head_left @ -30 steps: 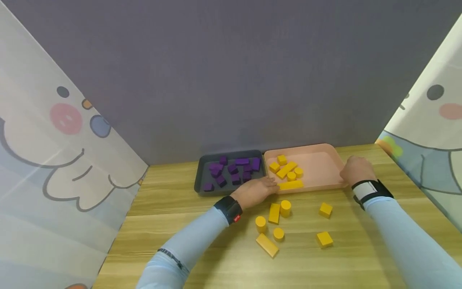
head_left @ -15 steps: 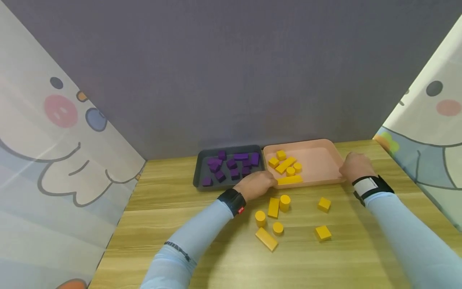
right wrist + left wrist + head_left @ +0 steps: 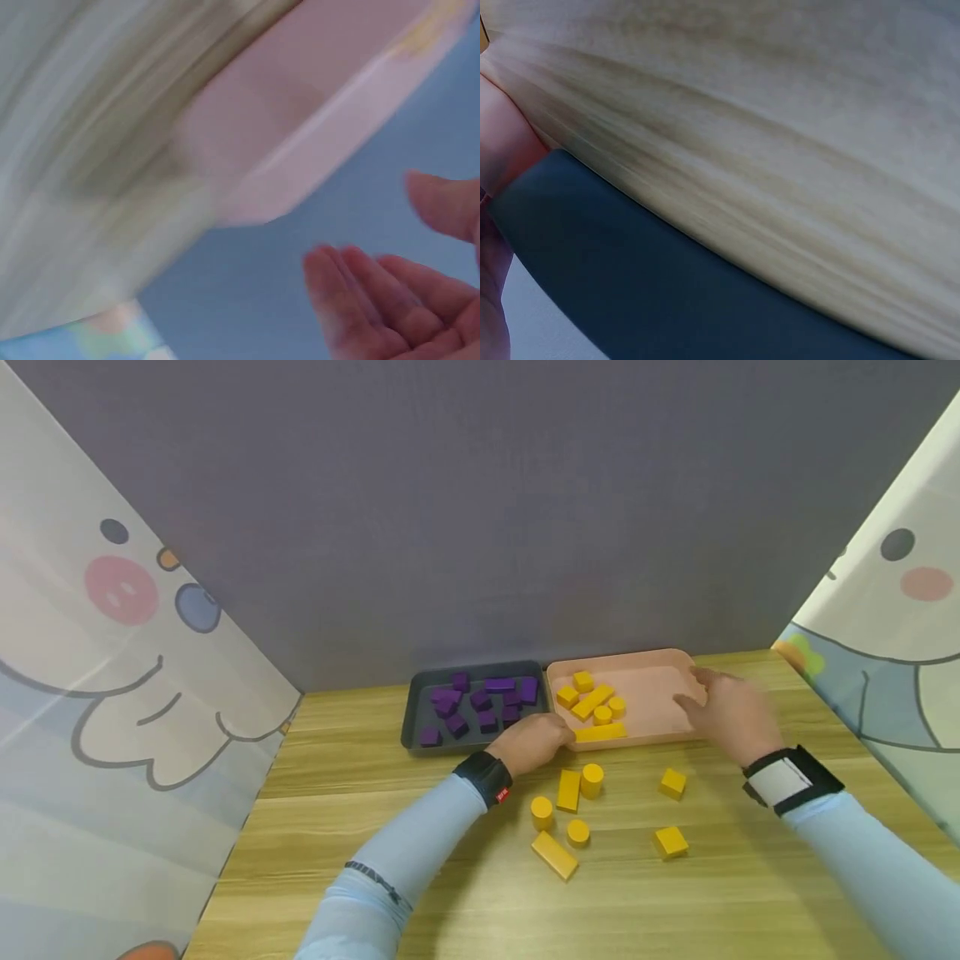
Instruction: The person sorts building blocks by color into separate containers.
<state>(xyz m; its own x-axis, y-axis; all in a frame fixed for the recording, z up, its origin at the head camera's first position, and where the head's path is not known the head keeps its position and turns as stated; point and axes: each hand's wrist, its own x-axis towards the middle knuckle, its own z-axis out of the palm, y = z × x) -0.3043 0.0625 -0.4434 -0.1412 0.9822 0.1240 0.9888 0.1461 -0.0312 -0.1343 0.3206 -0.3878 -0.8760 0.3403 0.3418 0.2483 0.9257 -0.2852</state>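
Observation:
The left hand (image 3: 531, 743) curls its fingers at the near left corner of the pink tray (image 3: 651, 695), where that tray meets the dark grey tray (image 3: 411, 718). The dark tray's wall (image 3: 667, 277) fills the lower left wrist view, with a bit of the hand at the left edge. The right hand (image 3: 733, 714), blurred, is at the pink tray's right end with thumb and fingers spread apart. In the right wrist view its fingers (image 3: 375, 292) are loosely bent and hold nothing. Several yellow blocks (image 3: 592, 702) lie in the pink tray's left part; several purple blocks (image 3: 488, 721) fill the dark one.
More yellow pieces lie on the wooden table (image 3: 360, 827) in front of the trays: cylinders (image 3: 592, 781), flat bars (image 3: 554, 856) and two cubes (image 3: 671, 842). A grey panel (image 3: 487, 527) stands behind, with printed cartoon screens (image 3: 67, 710) on both sides.
The right hand has opened from its curled hold at the pink tray's right end and spread its thumb and fingers. The left hand's fingers have curled tighter. The view has shifted slightly.

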